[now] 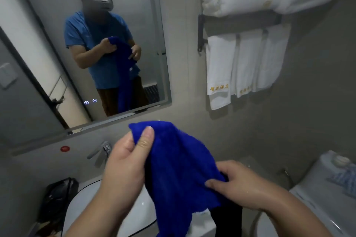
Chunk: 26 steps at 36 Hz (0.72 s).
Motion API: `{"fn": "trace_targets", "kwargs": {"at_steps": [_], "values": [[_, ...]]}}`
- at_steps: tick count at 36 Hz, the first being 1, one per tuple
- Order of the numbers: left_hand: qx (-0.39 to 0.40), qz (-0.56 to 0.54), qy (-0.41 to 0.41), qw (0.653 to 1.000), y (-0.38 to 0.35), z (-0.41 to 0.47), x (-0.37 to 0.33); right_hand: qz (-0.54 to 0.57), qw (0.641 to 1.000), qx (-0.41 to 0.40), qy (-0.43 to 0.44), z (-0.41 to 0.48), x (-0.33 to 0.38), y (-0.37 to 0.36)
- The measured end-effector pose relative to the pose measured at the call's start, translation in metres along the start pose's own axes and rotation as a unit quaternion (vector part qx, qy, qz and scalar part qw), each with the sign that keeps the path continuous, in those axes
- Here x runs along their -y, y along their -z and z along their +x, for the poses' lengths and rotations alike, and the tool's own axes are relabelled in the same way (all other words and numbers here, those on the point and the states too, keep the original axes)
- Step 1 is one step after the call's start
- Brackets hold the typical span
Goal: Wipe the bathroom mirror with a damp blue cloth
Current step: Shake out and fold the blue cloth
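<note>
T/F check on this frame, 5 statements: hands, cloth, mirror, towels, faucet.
1. Both hands grip the blue cloth. True: left hand pinches the top corner, right hand holds a lower edge.
2. The cloth is pressed against the mirror. False: it is held below the mirror, not touching it.
3. White towels hang right of the mirror. True.
4. The faucet is running. False: no water visible.
5. The towels are blue. False: white.
</note>
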State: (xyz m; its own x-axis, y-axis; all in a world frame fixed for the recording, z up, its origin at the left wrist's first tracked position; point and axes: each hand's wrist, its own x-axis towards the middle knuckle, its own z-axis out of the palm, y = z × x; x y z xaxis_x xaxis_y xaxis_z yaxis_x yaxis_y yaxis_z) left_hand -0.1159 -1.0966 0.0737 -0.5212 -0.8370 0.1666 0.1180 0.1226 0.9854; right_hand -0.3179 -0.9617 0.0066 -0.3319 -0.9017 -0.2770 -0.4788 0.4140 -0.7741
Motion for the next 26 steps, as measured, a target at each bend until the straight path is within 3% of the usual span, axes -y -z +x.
{"fn": "trace_targets", "kwargs": {"at_steps": [4,10,14,18,21,25,26], "values": [[-0.042,0.017,-0.020,0.999,0.020,0.006,-0.013,-0.004,0.995,-0.095,0.016,0.010,-0.025,0.013],[-0.110,0.167,-0.096,0.975,0.036,0.010,-0.011,-0.057,0.994,-0.094,0.010,0.037,-0.072,0.007],[-0.131,0.261,-0.125,0.948,0.046,0.015,-0.005,0.131,0.990,-0.017,0.043,0.037,-0.080,-0.008],[-0.141,0.316,-0.029,0.938,0.064,0.026,-0.003,0.388,0.918,-0.028,0.075,0.022,-0.077,0.012],[-0.099,0.276,-0.001,0.956,0.071,0.025,-0.001,0.469,0.874,-0.068,0.107,0.011,-0.060,0.035],[-0.009,0.101,0.009,0.995,0.073,0.018,0.009,0.539,0.819,-0.136,0.141,0.002,-0.025,0.054],[0.025,0.057,0.019,0.998,0.080,0.019,0.014,0.530,0.820,-0.152,0.153,0.001,-0.017,0.056]]}}
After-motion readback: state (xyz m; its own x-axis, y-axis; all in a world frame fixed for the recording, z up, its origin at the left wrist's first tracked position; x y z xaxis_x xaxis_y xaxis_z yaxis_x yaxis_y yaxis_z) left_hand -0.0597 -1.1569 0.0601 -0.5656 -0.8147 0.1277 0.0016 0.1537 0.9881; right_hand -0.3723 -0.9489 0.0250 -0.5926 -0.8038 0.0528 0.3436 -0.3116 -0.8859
